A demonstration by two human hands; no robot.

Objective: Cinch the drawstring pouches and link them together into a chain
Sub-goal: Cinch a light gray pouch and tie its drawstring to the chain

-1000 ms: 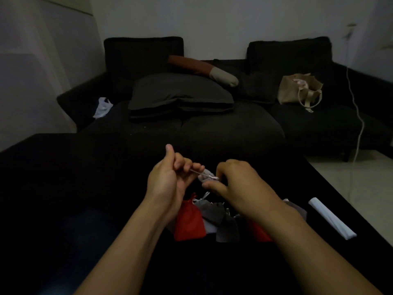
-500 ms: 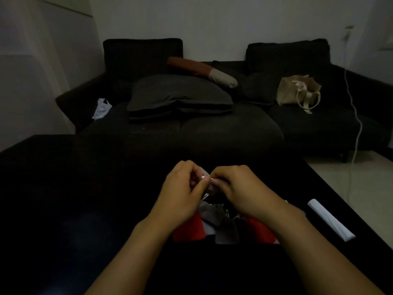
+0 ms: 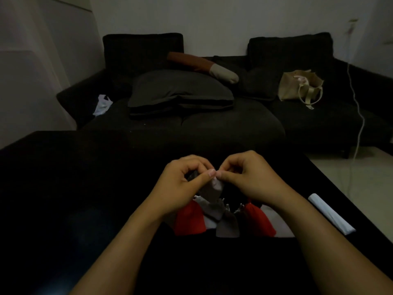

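We see L hand [image 3: 180, 184] & R hand [image 3: 251, 177] meet thumb-to-thumb, both grips pinched on small grey fabric drawstring pouch [image 3: 212, 189] above black tabletop [image 3: 74, 177]. Cord too dim to make out. Red and grey pouch pile [image 3: 225, 220] beneath, partly hidden by wrists.

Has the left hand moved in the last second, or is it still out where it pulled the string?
Yes. The left hand has closed rightward to meet the right hand, judged against the white roll lying on the table.

Grey pouch [image 3: 212, 189] — top hidden behind the meeting fingertips of both hands; its cord too fine to see. Pouch pile [image 3: 225, 220] — partly covered by wrists. Forearms — cut off at bottom edge.
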